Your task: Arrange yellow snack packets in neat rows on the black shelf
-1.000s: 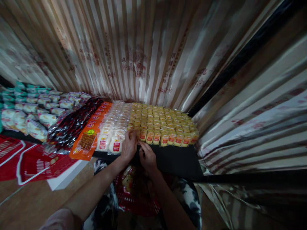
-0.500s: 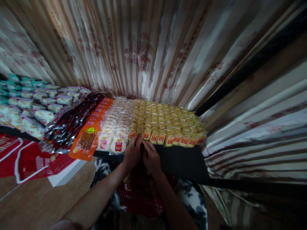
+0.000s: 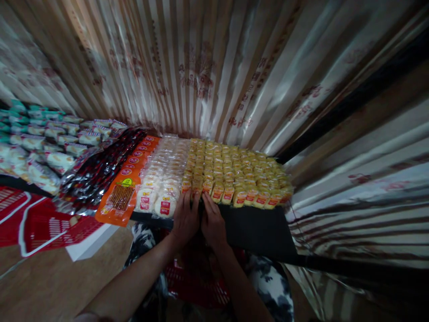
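Both hands meet at the lower centre of the frame, at the front edge of a black shelf (image 3: 258, 228). The left hand (image 3: 185, 218) and the right hand (image 3: 212, 222) lie side by side, backs up, index sides touching, fingers extended toward a yellow packet (image 3: 196, 189) in the front row. The fingertips rest on or against this packet; whether they pinch it cannot be told, since the hands cover its lower part.

The yellow packet stands at the left end of the front row of the yellow packets (image 3: 234, 174), which fill the centre of the frame in rows running left to right. Its long axis runs from the shelf's front edge toward the back, label end nearest the viewer. Its print is too small to read.

Just left of it lie white packets (image 3: 161, 188) with red labels, then an orange packet (image 3: 119, 199), dark red packets (image 3: 97, 174), and green-and-white packets (image 3: 43, 143) at the far left, cut off by the frame edge.

A red basket (image 3: 197, 286) sits below the hands, mostly hidden by the forearms and dark. Another red basket (image 3: 50, 228) lies at lower left. A striped curtain (image 3: 201, 67) fills the upper frame.
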A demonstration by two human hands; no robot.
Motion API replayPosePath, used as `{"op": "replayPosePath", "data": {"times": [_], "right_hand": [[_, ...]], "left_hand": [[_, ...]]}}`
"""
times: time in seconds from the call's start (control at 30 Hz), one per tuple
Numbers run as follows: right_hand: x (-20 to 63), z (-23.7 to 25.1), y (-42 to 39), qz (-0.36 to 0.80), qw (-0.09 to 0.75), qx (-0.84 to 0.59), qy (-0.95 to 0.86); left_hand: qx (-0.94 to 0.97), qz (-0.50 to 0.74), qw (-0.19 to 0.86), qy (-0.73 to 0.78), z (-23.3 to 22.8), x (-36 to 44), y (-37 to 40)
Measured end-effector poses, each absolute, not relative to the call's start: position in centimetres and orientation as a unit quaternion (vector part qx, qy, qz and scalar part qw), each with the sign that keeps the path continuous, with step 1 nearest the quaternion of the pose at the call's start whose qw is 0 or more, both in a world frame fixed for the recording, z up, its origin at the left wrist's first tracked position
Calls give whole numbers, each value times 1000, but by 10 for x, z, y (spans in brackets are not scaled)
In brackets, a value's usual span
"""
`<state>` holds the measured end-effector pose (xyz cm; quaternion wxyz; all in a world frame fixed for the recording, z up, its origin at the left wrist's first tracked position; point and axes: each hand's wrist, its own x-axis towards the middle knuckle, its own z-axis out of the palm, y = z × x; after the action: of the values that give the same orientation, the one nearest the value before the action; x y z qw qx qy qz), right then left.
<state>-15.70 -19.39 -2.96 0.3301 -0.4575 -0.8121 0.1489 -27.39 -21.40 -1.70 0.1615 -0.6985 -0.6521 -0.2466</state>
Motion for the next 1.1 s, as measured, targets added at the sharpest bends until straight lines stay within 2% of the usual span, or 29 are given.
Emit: {"op": "replayPosePath", "data": {"times": [0.57,0.87,1.1], "right_hand": [[-159,-30,-191,147,314,-458,-818],[-153,-37,-194,142,376,-433,-807],[-158,-19,-225,140,442,-437,-771]], "left_hand": [[-703,-217,170,-655,-29,-273,-209],[-701,-251,151,-650,-33,-273,-207],[-737,-309,107,-592,-24,-278,-216]]}}
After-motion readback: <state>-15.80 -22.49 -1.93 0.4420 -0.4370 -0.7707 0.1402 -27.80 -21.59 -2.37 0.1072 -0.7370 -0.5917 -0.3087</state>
